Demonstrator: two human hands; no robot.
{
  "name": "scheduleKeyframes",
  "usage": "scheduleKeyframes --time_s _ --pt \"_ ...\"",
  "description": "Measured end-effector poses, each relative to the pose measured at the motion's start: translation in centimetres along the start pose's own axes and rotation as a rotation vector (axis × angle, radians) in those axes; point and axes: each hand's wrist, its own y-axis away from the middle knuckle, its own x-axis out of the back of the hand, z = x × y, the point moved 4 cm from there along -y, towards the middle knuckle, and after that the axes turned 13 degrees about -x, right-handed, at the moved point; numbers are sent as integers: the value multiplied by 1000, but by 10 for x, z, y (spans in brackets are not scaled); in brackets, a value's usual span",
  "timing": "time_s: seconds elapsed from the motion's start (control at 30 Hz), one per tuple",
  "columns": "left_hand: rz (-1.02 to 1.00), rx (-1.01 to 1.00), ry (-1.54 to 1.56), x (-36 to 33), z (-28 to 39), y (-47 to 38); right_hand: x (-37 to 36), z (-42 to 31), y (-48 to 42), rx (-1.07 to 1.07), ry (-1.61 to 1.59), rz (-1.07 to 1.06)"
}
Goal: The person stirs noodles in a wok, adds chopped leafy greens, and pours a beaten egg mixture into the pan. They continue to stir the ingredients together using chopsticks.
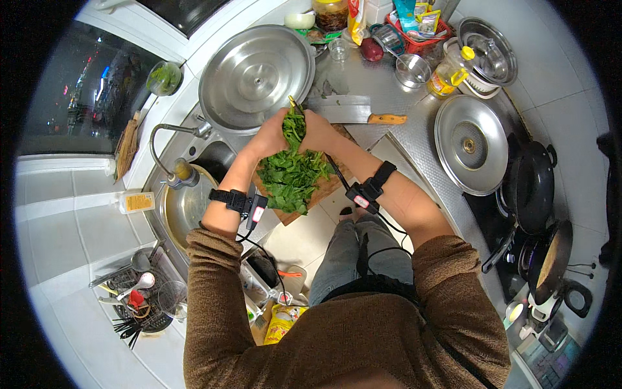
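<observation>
Chopped leafy greens (294, 182) lie heaped on a wooden cutting board (318, 192) in front of me. At the heap's far end, my left hand (274, 133) and my right hand (317, 131) press in from both sides and hold greens between them. My fingertips are partly hidden. A cleaver (342, 109) with a wooden handle lies flat just beyond my right hand. Behind my left hand rests a large round metal lid or basin (233, 78), its exact kind unclear. Cabled devices are strapped to both forearms.
The sink (216, 153) with a faucet (163, 127) and a metal basin (170, 209) is at left. A glass bowl (412, 70), oil bottle (449, 73) and red basket (427, 46) stand at the back right. A metal lid (471, 145) and dark pans (534, 187) are at right.
</observation>
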Motion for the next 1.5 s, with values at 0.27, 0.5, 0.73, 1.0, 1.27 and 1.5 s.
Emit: scheduleKeyframes --time_s 0.27,0.5,0.73,1.0,1.27,1.5 --pt "-93 -12 -75 55 70 -32 66 -55 21 105 -316 -74" --pt "-164 -290 -23 45 231 -116 221 -78 109 346 -350 100" --pt "-331 -630 103 -131 470 -202 419 52 320 -45 -187 529" --pt "-657 -938 116 -443 730 -217 550 289 625 -195 -402 701" --pt "-671 -863 -138 -678 767 -193 555 462 764 -835 160 752" --pt "-708 -819 -441 -683 754 -219 567 504 802 -1231 196 820"
